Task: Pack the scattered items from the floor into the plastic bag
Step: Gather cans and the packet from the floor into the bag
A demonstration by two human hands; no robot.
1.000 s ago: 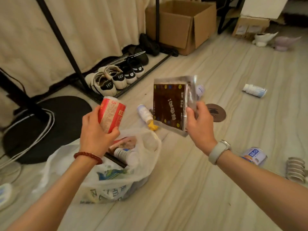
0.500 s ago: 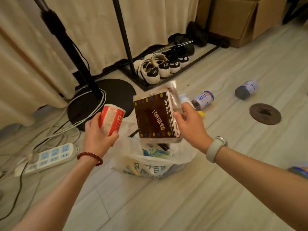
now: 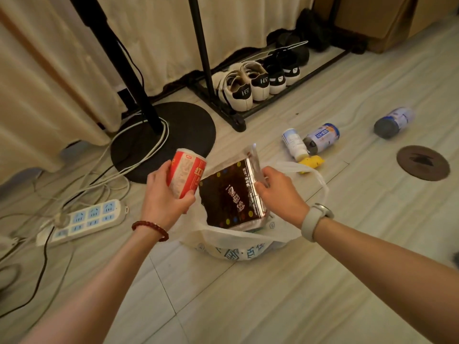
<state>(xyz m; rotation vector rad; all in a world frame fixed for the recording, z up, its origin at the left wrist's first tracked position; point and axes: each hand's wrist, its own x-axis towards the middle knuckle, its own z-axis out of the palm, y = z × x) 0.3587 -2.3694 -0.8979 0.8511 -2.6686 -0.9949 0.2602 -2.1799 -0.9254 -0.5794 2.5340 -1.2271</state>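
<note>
Hands: left hand (image 3: 164, 198) grips one red can (image 3: 185, 176); right hand (image 3: 280, 194) pinches one dark foil packet (image 3: 229, 198).
Bag: one white plastic bag (image 3: 238, 242), crinkled, on the floor between the forearms.
Change: packet has come lower, its bottom edge now inside the bag mouth.
Floor, far right: three cylindrical bottles (image 3: 320, 138), one yellow piece (image 3: 310, 162).

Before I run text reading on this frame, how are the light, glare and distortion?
Head view: dim, warm light; wide-angle bending toward the edges; glare on the foil edge of the brown packet by the right hand; print on the red can in the left hand is soft.
</note>
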